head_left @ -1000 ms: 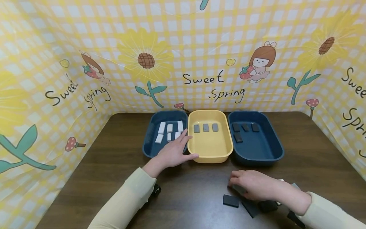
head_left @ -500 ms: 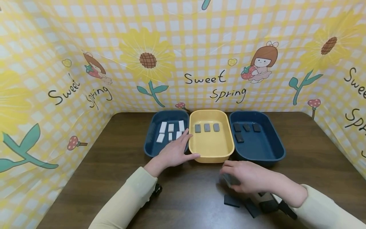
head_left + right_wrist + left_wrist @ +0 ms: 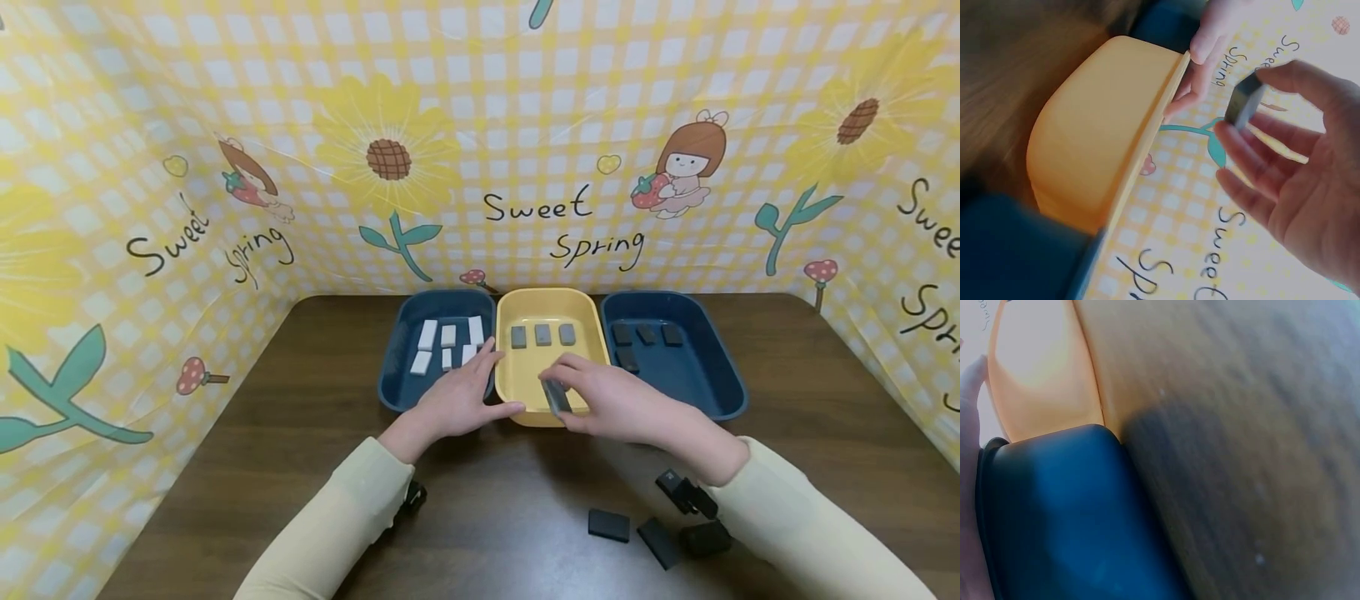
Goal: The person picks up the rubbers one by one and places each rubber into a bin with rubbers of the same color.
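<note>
While the left hand (image 3: 452, 403), with fingers spread, rests at the near left corner of the yellow tray (image 3: 527, 377), the right hand (image 3: 618, 402) pinches a grey block (image 3: 556, 397) above the tray's near edge.

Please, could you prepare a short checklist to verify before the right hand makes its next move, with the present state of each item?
1. Held block secure: ok, pinched between thumb and fingers of the right hand.
2. Free space in the yellow tray: ok, bare floor in front of its three grey blocks.
3. Left hand out of the way: ok, it lies at that tray's left edge.
4. Left hand pressing the tray firmly: cannot tell.
5. Table cleared of dark blocks: not ok, several lie near the right forearm.
</note>
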Motion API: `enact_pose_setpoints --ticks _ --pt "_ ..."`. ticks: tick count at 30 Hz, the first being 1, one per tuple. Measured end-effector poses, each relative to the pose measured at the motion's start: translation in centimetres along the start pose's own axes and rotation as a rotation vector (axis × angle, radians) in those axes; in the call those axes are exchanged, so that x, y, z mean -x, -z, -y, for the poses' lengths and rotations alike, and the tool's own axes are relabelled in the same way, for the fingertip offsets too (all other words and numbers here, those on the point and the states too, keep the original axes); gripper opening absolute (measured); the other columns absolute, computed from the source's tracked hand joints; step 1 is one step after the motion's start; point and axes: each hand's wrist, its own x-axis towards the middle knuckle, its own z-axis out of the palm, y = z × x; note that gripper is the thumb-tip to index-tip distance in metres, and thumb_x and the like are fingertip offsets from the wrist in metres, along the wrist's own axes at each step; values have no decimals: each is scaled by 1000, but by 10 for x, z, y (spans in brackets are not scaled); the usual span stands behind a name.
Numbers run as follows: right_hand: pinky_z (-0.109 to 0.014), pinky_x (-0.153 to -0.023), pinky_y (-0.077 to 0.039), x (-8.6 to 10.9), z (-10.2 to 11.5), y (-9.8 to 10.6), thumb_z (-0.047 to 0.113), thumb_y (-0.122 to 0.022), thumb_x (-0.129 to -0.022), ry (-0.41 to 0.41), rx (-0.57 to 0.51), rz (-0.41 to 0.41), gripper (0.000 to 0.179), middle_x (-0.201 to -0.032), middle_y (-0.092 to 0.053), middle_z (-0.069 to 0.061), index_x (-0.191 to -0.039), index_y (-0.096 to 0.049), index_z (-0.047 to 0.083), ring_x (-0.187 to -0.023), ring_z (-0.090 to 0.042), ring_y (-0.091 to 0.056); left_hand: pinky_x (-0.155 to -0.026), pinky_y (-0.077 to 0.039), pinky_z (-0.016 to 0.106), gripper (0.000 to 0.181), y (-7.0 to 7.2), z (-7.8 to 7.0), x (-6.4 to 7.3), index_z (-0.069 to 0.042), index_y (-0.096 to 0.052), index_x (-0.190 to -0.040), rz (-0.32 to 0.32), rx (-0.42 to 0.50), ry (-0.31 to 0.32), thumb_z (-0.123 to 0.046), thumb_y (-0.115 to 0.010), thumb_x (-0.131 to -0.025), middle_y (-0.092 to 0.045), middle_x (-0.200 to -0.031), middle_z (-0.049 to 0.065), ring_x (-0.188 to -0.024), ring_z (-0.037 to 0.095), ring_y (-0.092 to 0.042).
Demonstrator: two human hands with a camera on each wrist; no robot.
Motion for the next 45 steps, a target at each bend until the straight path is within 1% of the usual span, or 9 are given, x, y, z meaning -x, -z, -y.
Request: enact_pose_setpoints --ticks 7,14,17,22,26,30,37,41,45 --pt "-38 -88 -51 -35 0 -10 20 -77 -85 -66 71 30 49 -118 -60 -11 -127 -60 3 -92 -20 -59 -104 -37 44 96 1 2 1 -14 -29 -152 2 6 2 -75 -52 -82 -9 -162 0 -138 23 -35" --pt "-41 -88 -51 -77 -4 -4 18 -74 -88 -108 249 238 49 -128 -57 -17 -131 -58 3 -100 -24 -62 -105 -36 45 95 0 3 4 -14 -29 -153 0 15 7 -72 -55 -83 -8 -162 0 -139 23 -33" --pt "-39 -81 -52 -96 -7 -2 11 -70 -89 -98 337 332 40 -125 -58 -16 -128 -59 3 -93 -23 -61 -106 -36 45 95 -1 4 5 -14 -28 -153 -1 14 5 -72 -54 -83 -7 -162 -1 -140 23 -32" --pt "-28 -60 -44 -123 -16 1 -1 -63 -87 -109 338 433 28 -99 -60 -9 -116 -62 2 -70 -18 -51 -106 -36 43 97 -3 4 4 -12 -26 -154 -13 23 -7 -72 -55 -83 -9 -162 -1 -138 23 -34" --pt "-23 -51 -34 -139 -24 3 -5 -62 -82 -139 280 465 9 -68 -52 -1 -86 -63 3 -56 -13 -41 -105 -37 43 98 -3 3 3 -10 -26 -153 -14 24 -16 -72 -55 -83 -10 -162 0 -138 23 -35" --pt "-23 -49 -31 -149 -29 4 -7 -63 -79 -165 243 463 23 -57 -49 2 -64 -56 9 -51 -11 -37 -104 -38 43 99 0 1 2 -9 -25 -153 -14 29 -16 -71 -56 -83 -11 -162 0 -137 23 -37" --pt "-26 -58 -40 -157 -27 -8 -3 -67 -80 -261 241 456 12 -75 -57 -3 -82 -61 7 -65 -16 -47 -107 -34 44 99 2 0 2 -10 -24 -154 -1 26 -16 -71 -56 -83 -9 -162 1 -140 24 -32" --pt "-29 -64 -43 -157 -26 -17 -3 -69 -80 -346 189 464 21 -90 -59 -6 -98 -62 7 -78 -20 -52 -108 -33 44 99 2 0 2 -10 -23 -154 2 34 -12 -71 -56 -83 -9 -162 1 -141 23 -30" --pt "-30 -64 -43 -159 -28 -23 -3 -69 -81 -398 160 485 24 -93 -57 -7 -101 -61 7 -81 -21 -51 -108 -33 44 99 2 0 3 -10 -23 -154 7 40 -14 -71 -56 -83 -9 -162 1 -141 23 -30"
